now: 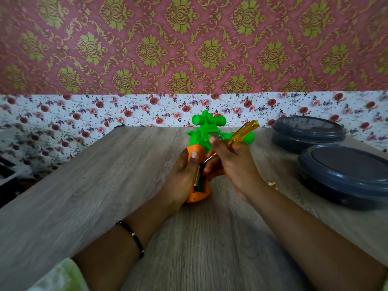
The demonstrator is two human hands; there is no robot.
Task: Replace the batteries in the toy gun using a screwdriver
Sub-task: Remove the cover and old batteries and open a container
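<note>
Toy gun [204, 133]: on bench [84, 185], orange grip toward person, battery bay open. Left hand [184, 171]: wrapped round grip. Right hand [233, 162]: clasps yellow screwdriver [241, 133], tip at bay. Advice: steady grip, lever cell gently, avoid slipping.

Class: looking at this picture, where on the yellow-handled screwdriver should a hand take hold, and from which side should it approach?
Grip the screwdriver by its thick yellow handle, coming from the right, as the right hand does here. The handle slants up and to the right, clear of the toy gun, while the thin metal shaft points down-left toward the orange grip held by the left hand.
</note>
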